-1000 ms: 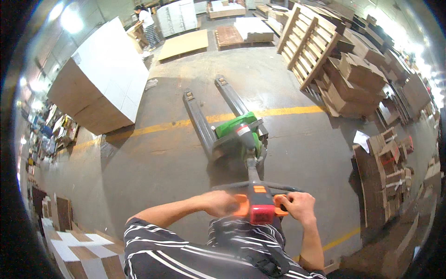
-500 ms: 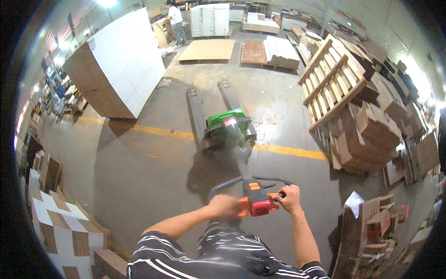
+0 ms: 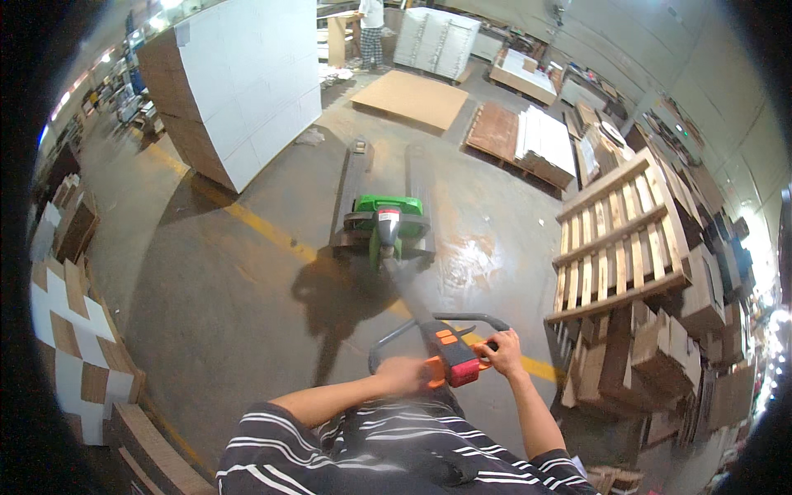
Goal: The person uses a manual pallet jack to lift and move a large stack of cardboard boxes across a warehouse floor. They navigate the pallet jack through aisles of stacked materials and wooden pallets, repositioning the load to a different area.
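An electric pallet jack [image 3: 391,206] with a green cover stands in front of me, its two dark forks [image 3: 355,169] pointing away and carrying nothing. Its tiller handle [image 3: 452,351], with orange buttons and a red end, slants back toward my body. My right hand [image 3: 502,353] is closed round the right grip, thumb near the orange control beside it. On the left side of the handle head, my left hand [image 3: 402,375] is closed at the grip; blur softens its fingers. A curved dark guard bar [image 3: 470,317] loops in front of both hands.
At far left towers a stack of white and brown boxes [image 3: 247,91]. A tilted wooden pallet [image 3: 619,239] leans by cartons [image 3: 652,355] on the right. Flat brown board [image 3: 412,99] and a loaded pallet [image 3: 528,140] lie ahead. Another person [image 3: 371,33] stands at the back.
The jack's body has swung a little left against the handle, and its forks point straighter ahead. The surroundings have shifted and tilted in view. Both hands stay on the handle.
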Action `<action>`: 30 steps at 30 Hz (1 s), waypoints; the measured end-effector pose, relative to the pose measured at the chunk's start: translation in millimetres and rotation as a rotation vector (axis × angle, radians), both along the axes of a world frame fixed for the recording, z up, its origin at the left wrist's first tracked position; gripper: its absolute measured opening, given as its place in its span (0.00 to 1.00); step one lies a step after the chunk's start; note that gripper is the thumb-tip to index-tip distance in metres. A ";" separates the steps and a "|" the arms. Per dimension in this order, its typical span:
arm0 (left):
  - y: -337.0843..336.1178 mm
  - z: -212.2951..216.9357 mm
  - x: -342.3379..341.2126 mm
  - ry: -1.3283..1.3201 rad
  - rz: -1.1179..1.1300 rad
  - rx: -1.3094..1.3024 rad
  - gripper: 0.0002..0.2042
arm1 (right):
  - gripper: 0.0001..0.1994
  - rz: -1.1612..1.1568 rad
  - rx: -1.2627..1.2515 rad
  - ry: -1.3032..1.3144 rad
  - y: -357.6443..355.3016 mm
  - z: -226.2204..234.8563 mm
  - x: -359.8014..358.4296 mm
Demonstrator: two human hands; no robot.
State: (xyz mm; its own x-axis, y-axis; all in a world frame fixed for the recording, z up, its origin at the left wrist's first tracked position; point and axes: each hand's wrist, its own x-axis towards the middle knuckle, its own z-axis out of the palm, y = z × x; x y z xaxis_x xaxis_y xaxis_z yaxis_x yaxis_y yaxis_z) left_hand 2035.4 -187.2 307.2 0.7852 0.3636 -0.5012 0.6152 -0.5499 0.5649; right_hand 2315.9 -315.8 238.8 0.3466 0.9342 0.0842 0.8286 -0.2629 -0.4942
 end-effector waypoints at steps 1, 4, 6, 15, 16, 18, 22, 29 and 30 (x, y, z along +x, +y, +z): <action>22.1 -1.3 -2.4 0.039 -0.002 0.037 0.18 | 0.20 0.047 -0.055 -0.005 26.2 3.1 1.5; 92.3 -12.9 -13.0 0.102 0.063 0.134 0.18 | 0.23 0.178 -0.216 0.071 109.0 12.7 4.1; 140.2 -24.8 -14.7 0.179 0.067 0.245 0.18 | 0.26 0.260 -0.323 0.109 167.1 15.6 7.7; 312.2 -69.4 14.7 0.071 0.289 0.560 0.12 | 0.27 0.572 -0.399 0.054 378.1 13.8 58.7; 331.2 -74.0 16.4 -0.001 0.305 0.578 0.10 | 0.26 0.595 -0.395 0.054 398.7 12.1 63.4; 372.2 -79.8 20.0 -0.172 0.318 0.656 0.10 | 0.25 0.601 -0.381 0.088 440.5 8.3 67.8; 454.2 -79.6 18.4 -0.129 0.320 0.665 0.08 | 0.26 0.684 -0.342 0.017 528.2 -1.7 67.9; 614.8 -94.8 14.2 -0.194 0.315 0.782 0.08 | 0.31 0.751 -0.431 -0.013 679.7 -11.3 69.0; 639.4 -97.4 14.7 -0.187 0.321 0.779 0.08 | 0.32 0.767 -0.443 -0.028 702.7 -10.4 70.8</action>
